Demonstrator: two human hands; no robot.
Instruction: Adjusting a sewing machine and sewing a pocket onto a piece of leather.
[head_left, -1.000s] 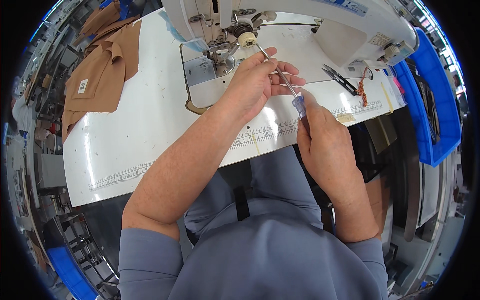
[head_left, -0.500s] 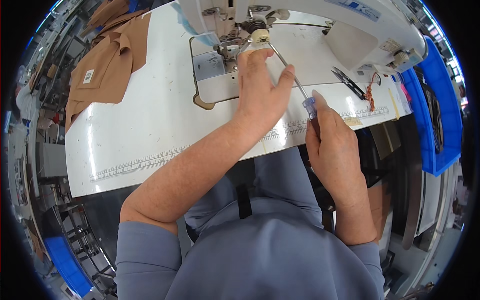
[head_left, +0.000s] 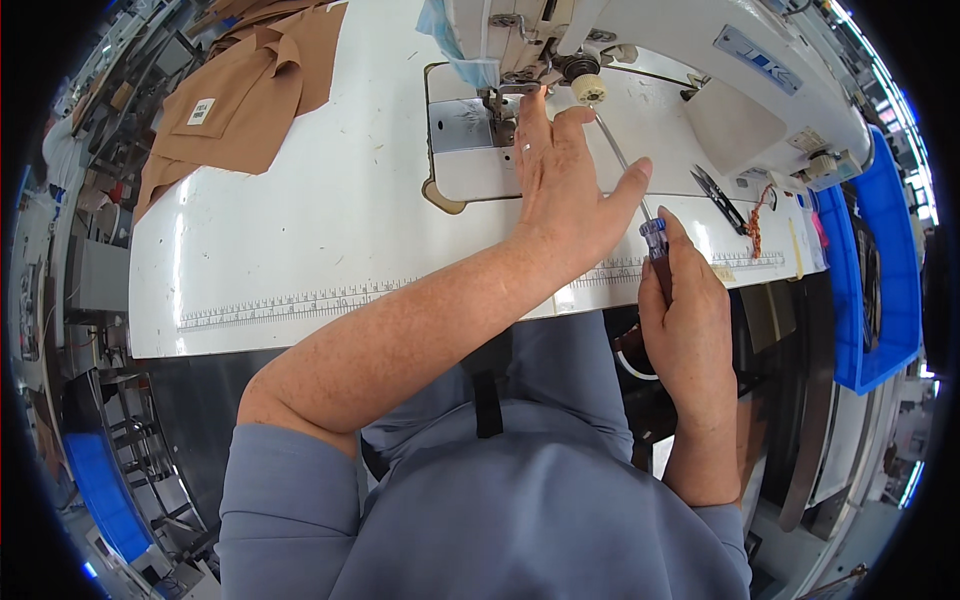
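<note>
My right hand (head_left: pixel 690 330) grips a screwdriver (head_left: pixel 655 240) by its dark handle with clear blue top. Its long metal shaft reaches up to just below a cream round wheel (head_left: pixel 590 87) on the white sewing machine (head_left: pixel 810 105); exact contact of the tip is unclear. My left hand (head_left: pixel 565 180), back upward, has fingers stretched and apart beside the shaft, reaching the needle area right of the metal plate (head_left: pixel 460 125); what its fingertips touch is hard to see. A light blue sheet (head_left: pixel 450 45) hangs at the machine's left side.
Brown fabric pieces (head_left: pixel 240 120) lie at the left of the white table (head_left: pixel 260 250), whose ruler-marked front edge runs below my hands. Black thread snips (head_left: pixel 718 195) with an orange cord lie at the right. A blue crate (head_left: pixel 875 360) stands beyond the right edge.
My left hand has turned from palm up around the shaft to back up, fingers reaching to the needle area. My right hand still grips the screwdriver. The view has shifted slightly.
</note>
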